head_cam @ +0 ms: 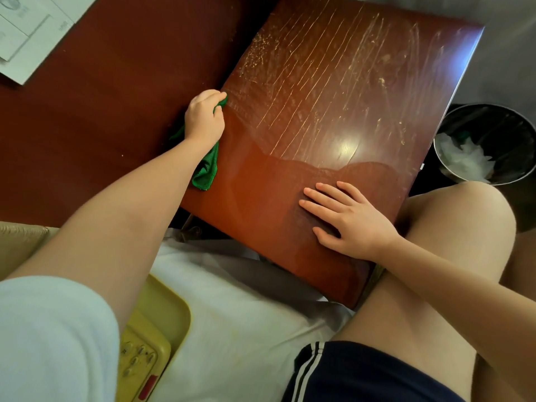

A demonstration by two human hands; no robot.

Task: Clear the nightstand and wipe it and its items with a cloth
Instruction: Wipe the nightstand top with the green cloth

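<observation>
Cloth (pixel 204 169), green, is bunched in the left hand (pixel 204 120), whose fingers curl round it at the worktop's (pixel 333 82) left edge. The worktop's far part shows pale streaks and specks; its near part looks smooth. The right hand (pixel 348 221) lies flat on the near part, fingers straight. A bin (pixel 493 123) stands just right.

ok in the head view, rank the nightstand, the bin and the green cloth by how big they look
1. nightstand, by far the largest
2. bin, partly cut off at the frame edge
3. green cloth, smallest, partly hidden under the left hand
</observation>
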